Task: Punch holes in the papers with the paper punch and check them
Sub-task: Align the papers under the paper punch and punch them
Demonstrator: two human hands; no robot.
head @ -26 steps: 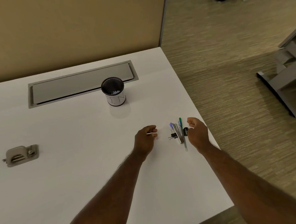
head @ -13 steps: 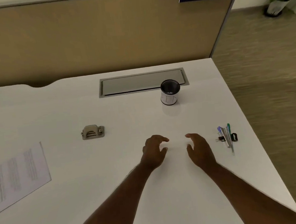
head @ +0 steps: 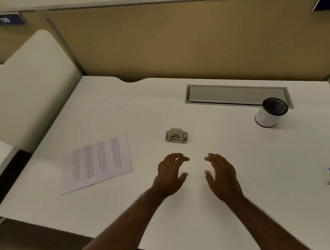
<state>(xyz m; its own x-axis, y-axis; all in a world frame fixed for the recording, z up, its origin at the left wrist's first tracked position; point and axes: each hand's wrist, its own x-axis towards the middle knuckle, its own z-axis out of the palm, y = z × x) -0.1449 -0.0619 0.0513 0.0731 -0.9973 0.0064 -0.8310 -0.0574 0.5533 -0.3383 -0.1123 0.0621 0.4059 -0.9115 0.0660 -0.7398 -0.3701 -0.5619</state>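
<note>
Head view: both hands hover low at frame centre over the white worktop (head: 235, 178), the left hand (head: 170, 175) and right hand (head: 222, 174) with fingers loosely spread, holding nothing. The paper punch (head: 176, 136) sits just above them; the papers (head: 97, 163) lie apart at centre left. Likely next is fetching the sheets: square their edges first, then slide them fully into the punch's slot before pressing.

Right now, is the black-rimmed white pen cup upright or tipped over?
Upright. The black-rimmed white pen cup stands on its base on the white desk, dark open mouth facing up.
</note>
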